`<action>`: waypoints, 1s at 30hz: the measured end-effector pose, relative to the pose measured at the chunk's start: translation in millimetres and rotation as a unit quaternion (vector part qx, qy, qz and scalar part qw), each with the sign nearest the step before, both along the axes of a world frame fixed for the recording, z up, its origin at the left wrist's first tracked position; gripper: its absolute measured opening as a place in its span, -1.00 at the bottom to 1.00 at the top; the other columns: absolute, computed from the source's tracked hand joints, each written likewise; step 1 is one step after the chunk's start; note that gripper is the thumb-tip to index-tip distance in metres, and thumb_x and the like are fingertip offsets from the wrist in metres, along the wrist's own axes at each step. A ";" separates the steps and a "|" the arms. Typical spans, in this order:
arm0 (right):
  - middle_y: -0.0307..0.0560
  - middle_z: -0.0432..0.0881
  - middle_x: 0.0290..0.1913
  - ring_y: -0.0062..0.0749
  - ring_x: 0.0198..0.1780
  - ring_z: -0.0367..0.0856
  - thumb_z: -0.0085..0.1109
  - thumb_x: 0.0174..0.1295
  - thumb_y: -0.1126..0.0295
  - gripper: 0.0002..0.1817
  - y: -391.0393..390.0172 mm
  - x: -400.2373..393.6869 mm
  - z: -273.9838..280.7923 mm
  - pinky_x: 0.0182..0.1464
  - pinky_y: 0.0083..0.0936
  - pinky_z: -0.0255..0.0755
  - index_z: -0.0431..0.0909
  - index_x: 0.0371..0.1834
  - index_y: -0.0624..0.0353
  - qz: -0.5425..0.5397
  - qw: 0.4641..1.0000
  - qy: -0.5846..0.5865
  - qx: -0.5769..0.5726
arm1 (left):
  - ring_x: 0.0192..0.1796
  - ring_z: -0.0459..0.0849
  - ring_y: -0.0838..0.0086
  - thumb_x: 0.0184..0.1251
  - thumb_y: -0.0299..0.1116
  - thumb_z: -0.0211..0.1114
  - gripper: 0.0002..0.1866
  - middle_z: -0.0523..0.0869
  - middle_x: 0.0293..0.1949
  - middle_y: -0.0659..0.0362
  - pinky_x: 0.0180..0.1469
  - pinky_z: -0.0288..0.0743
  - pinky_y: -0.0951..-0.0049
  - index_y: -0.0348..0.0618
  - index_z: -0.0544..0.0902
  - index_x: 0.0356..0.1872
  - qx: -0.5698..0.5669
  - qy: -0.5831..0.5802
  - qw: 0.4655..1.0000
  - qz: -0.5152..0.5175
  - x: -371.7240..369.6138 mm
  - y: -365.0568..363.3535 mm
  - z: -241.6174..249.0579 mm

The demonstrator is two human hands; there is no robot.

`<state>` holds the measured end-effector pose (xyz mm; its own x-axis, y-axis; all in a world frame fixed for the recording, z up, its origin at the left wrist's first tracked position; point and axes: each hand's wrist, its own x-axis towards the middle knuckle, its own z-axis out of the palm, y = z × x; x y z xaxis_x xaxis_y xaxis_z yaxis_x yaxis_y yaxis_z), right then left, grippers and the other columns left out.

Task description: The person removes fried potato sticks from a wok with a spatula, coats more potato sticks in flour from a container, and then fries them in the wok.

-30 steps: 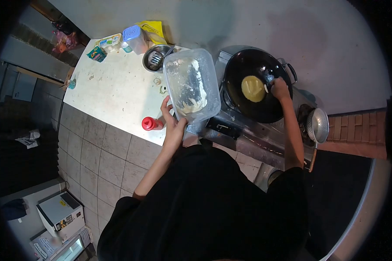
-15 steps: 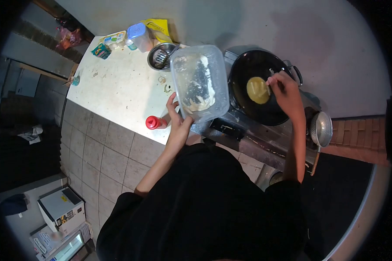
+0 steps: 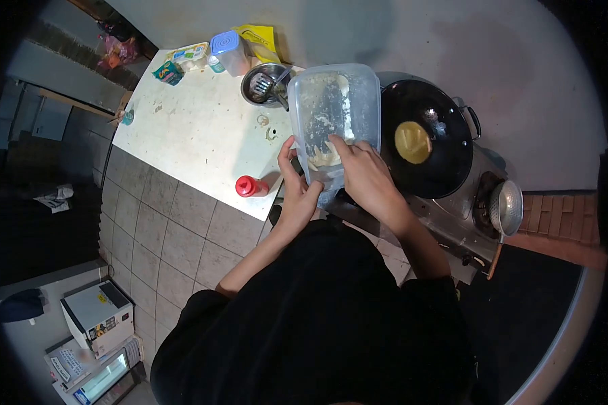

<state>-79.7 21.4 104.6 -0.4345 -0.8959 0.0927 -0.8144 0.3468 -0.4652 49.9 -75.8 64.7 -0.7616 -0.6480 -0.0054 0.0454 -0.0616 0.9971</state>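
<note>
My left hand (image 3: 298, 202) grips the near edge of a clear plastic container (image 3: 368, 84), which is tilted and dusted inside with white flour. Several pale floured strips (image 3: 323, 156) lie at its near end. Over the container's right side, my right hand (image 3: 368, 177) reaches in with bent fingers among the strips; whether one is pinched is hidden. To the right sits a black wok (image 3: 452, 162) on the stove. A round yellow pool (image 3: 412, 143), which looks like oil, lies in its bottom with pale pieces in it.
On the white table (image 3: 189, 128) stand a red-capped bottle (image 3: 250, 187), a metal bowl (image 3: 248, 94) holding a slotted spatula (image 3: 262, 84), a blue-lidded tub (image 3: 231, 54) and packets. A strainer (image 3: 507, 209) rests at the stove's right, its handle jutting toward me.
My right hand has left the wok and come left into the container. My left hand and the container have shifted slightly right in view.
</note>
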 end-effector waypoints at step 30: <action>0.25 0.63 -0.15 0.21 0.00 0.55 0.04 0.22 0.63 -0.70 -20.4 -6.3 -17.0 0.09 -0.03 0.39 0.43 0.03 0.24 0.023 0.998 -0.052 -0.016 | 0.28 0.39 0.26 0.06 -0.78 0.02 -0.03 0.16 0.27 -0.01 0.11 0.51 0.41 0.00 -0.12 0.54 -0.011 0.008 1.000 0.000 -0.3 -16.1 -6.4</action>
<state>-86.0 1.0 87.6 -0.4019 -0.9124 0.0781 -0.7757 0.2938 -0.5586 49.6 -91.9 58.3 -0.7620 -0.6472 0.0207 0.0614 -0.0404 0.9973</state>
